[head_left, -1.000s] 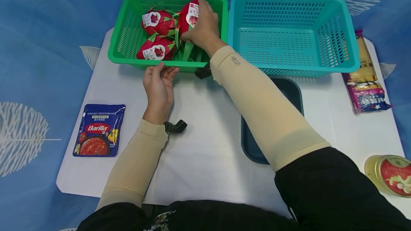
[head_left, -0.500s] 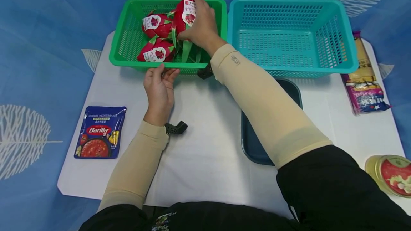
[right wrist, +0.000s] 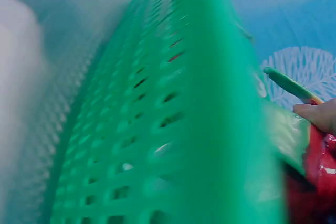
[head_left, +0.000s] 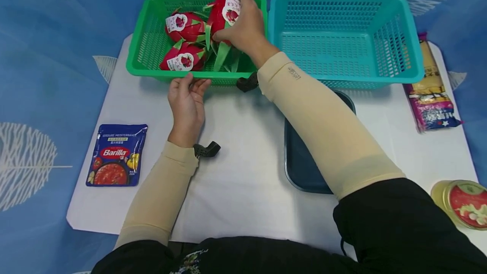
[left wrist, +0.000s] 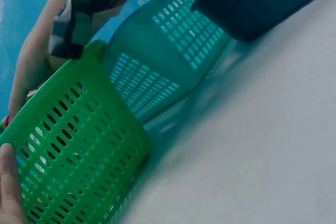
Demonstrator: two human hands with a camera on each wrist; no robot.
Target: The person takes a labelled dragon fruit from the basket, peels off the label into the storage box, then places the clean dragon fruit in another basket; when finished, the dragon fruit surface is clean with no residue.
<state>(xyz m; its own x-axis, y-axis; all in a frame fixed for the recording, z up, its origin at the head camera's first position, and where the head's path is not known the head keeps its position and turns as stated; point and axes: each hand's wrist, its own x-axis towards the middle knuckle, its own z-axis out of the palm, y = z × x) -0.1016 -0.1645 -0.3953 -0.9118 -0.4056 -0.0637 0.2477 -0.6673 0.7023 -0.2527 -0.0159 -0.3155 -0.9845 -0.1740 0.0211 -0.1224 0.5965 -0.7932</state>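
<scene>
In the head view, my right hand [head_left: 247,26] grips a red dragon fruit [head_left: 220,14] with a white label, thumb on its near side and fingers behind. The fruit is at the right end of the green basket [head_left: 133,62]. Two more labelled dragon fruits, an upper one [head_left: 186,28] and a lower one [head_left: 192,56], lie left of it. The right wrist view shows part of the gripped fruit beyond the basket rim. My left hand [head_left: 186,113] rests its fingertips against the basket's front rim. A straight finger [left wrist: 8,171] touches the wall in the left wrist view.
A turquoise basket [head_left: 327,50] stands right of the green one. Below it lies a dark tray [head_left: 304,168], partly hidden by my right arm. A blue sauce pouch [head_left: 116,155] lies left; a purple-and-yellow packet [head_left: 433,92] and a jar [head_left: 460,204] are at right.
My right hand and the gripped dragon fruit have moved upward in the head view, first slightly left, then back right. My left hand stays at the basket's front rim.
</scene>
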